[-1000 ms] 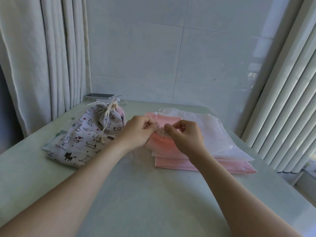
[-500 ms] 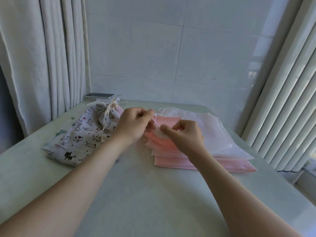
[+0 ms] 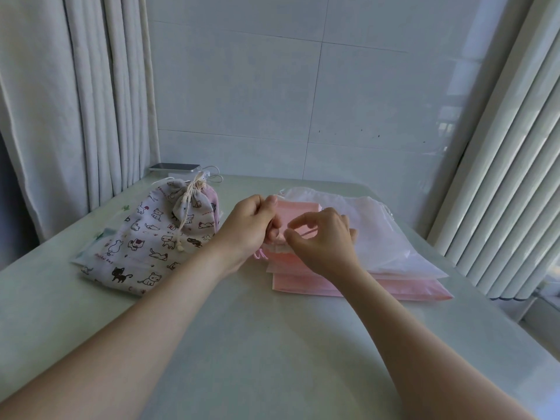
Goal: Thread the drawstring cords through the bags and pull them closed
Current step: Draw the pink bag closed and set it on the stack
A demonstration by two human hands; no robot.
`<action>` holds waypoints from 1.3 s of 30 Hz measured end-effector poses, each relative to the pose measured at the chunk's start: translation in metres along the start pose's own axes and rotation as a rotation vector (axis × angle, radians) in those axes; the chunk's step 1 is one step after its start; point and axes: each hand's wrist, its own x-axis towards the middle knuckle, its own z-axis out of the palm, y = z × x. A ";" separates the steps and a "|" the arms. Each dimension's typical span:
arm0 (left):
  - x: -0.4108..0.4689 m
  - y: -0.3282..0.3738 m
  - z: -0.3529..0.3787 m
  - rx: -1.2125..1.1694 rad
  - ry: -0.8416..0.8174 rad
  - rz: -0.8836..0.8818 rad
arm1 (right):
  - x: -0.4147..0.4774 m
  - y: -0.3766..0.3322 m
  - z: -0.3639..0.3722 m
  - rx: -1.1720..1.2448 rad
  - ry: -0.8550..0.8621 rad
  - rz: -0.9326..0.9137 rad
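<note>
The left hand (image 3: 250,227) grips the gathered mouth of the pink bag (image 3: 298,209), steadying it so the right hand (image 3: 325,241), pinching the cord (image 3: 307,233), can likely pull it closed.

cat-print white bag (image 3: 145,244), pale pink bags (image 3: 303,286), frosted white bag (image 3: 391,244)

A single wide-angle camera sat on the person's head, facing forward and down across a pale table (image 3: 272,344) toward a tiled wall (image 3: 272,101). Both forearms ran up from the bottom corners. The left hand (image 3: 245,228) and right hand (image 3: 324,241) lay together mid-frame at a pink bag (image 3: 298,208), near enough to show its thin cord (image 3: 304,232). Curtains (image 3: 75,101) leaned in along the left edge, blind slats (image 3: 500,177) along the right — bowed by the lens.
</note>
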 end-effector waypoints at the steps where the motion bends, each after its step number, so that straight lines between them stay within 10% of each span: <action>1: 0.000 -0.002 0.000 0.023 -0.021 0.003 | -0.001 -0.001 0.000 0.021 0.013 -0.018; 6: 0.005 -0.008 -0.003 0.124 -0.080 0.060 | -0.004 -0.010 -0.011 0.462 -0.189 -0.194; 17: 0.002 -0.005 -0.019 0.080 -0.253 0.037 | -0.006 -0.015 -0.024 0.476 -0.088 -0.074; 33: -0.004 0.005 -0.018 0.524 -0.204 0.071 | 0.003 -0.001 -0.020 0.010 -0.068 -0.227; 39: -0.007 0.009 -0.017 0.693 -0.308 0.089 | 0.006 -0.006 -0.034 0.607 -0.204 -0.001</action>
